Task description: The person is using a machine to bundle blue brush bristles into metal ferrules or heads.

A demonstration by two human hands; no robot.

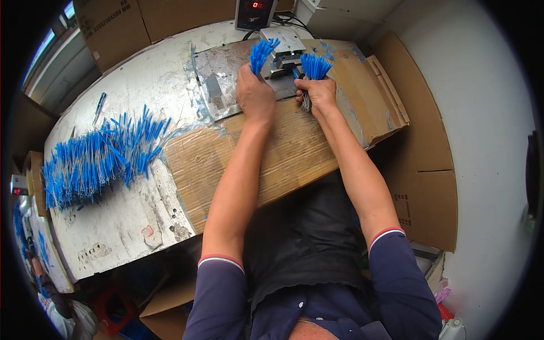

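Observation:
My left hand [256, 95] is closed round a bunch of thin blue-sleeved wires [262, 55], whose blue ends stick out above the fingers. My right hand [320, 95] grips a second bunch of blue-sleeved wires [315, 66]; their bare grey ends hang below the fist. Beside that bunch, one blue piece [295, 73] shows near my right thumb, close to a small metal machine [287, 56]. Both hands are just in front of this machine, over a worn metal plate [218, 85]. At the left of the bench lies a wide pile of blue-sleeved wires [96, 158].
Taped cardboard [243, 164] covers the bench's front edge. Behind the machine stands a black box with a red digital display [255, 14]. A blue pen-like tool [100, 106] lies beyond the pile. Cardboard [419, 136] lines the right side. Another person [62, 309] is at lower left.

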